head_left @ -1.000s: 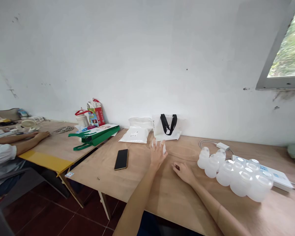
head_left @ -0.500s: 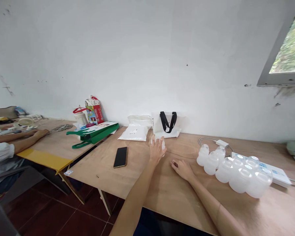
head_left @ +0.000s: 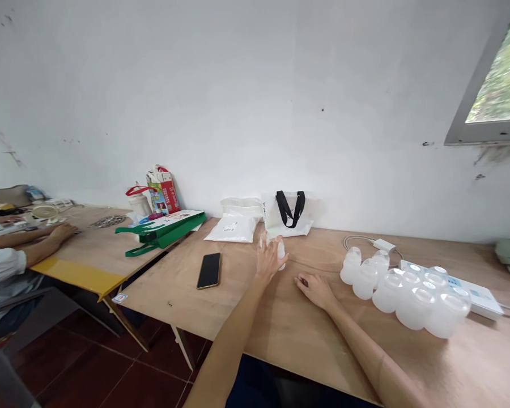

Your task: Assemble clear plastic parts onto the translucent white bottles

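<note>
Left hand (head_left: 268, 259): grip apart, fingers spread, tips at small translucent bottle (head_left: 281, 251), which stands upright at the hand's 1 o'clock on the worktop (head_left: 306, 340). Right hand (head_left: 315, 288): flat, empty. Bottle cluster (head_left: 408, 297) at 3 o'clock; phone (head_left: 208, 271) at 9. Advice: close low around the body and keep it upright.

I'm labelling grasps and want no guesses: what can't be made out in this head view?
Head view:
Small bottle: mostly behind the left hand; whether the hand grips it cannot be told.
Power strip: print too small, near edge covered by the bottle cluster.
Person at far left: cut off by the frame's left edge.
Right hand: lies palm down on the table, hiding what is beneath.
</note>
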Action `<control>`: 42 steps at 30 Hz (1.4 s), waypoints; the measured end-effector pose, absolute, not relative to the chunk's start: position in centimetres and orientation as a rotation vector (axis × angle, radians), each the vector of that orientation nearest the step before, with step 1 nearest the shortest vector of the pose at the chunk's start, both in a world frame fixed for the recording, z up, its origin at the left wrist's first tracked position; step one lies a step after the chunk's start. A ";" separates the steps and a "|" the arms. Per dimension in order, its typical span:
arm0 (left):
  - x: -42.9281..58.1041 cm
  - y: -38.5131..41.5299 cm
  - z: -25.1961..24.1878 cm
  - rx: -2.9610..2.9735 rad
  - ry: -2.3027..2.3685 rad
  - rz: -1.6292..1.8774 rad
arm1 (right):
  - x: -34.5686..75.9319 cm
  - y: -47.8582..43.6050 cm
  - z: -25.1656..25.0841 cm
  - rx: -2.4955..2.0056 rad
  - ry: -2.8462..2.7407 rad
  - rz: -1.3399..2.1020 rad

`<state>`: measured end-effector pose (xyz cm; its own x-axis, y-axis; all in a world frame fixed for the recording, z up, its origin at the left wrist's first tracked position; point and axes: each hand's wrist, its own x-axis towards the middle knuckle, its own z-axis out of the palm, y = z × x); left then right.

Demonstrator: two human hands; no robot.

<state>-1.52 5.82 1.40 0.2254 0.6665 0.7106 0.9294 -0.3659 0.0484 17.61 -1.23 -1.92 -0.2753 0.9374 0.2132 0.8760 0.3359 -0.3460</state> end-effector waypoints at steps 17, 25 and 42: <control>-0.4 5.4 0.5 -2.037 -1.525 -1.046 | 17.6 -1.4 -1.7 -1.583 -2.190 0.267; -0.6 4.2 -0.5 -2.060 -1.427 -1.237 | 17.5 -1.5 -1.4 -1.574 -2.166 0.276; -1.6 2.5 -0.4 -2.128 -1.420 -2.038 | 18.0 -1.7 -1.4 -1.501 -2.116 0.372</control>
<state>-1.56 2.54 -0.37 -0.1485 0.6430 0.7513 0.4823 -0.6162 0.6227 18.00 -1.71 -1.36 -0.2551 0.9341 0.2497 0.7927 0.3500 -0.4992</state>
